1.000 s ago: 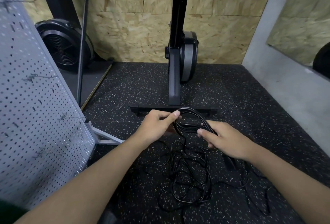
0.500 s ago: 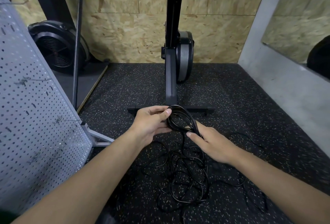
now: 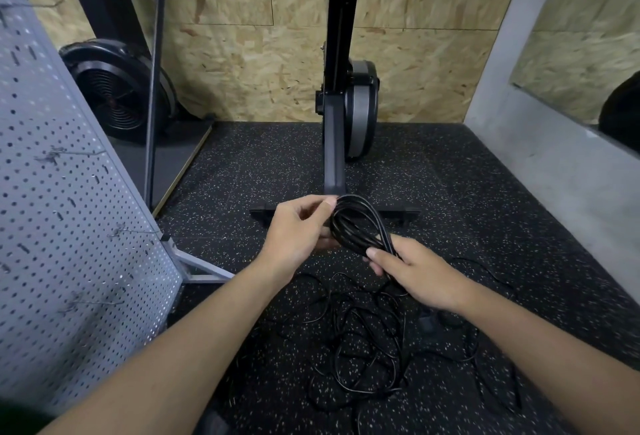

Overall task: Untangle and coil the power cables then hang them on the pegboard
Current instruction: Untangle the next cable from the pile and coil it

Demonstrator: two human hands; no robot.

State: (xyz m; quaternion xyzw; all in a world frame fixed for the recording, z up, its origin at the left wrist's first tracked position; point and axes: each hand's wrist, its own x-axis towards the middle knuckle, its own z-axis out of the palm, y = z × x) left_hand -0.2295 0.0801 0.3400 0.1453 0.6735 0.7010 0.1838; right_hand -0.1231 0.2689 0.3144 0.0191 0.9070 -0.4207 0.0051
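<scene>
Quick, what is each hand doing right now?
The left hand holds the top of the coiled cable.
The right hand grips the lower end of that coil.

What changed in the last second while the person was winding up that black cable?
The right hand drew in a little toward the left hand, gathering the loops of the coil into a narrower bundle. Both hands kept hold of the coil; nothing was let go. The tangled cable still lies on the floor; the pegboard did not move.
</scene>
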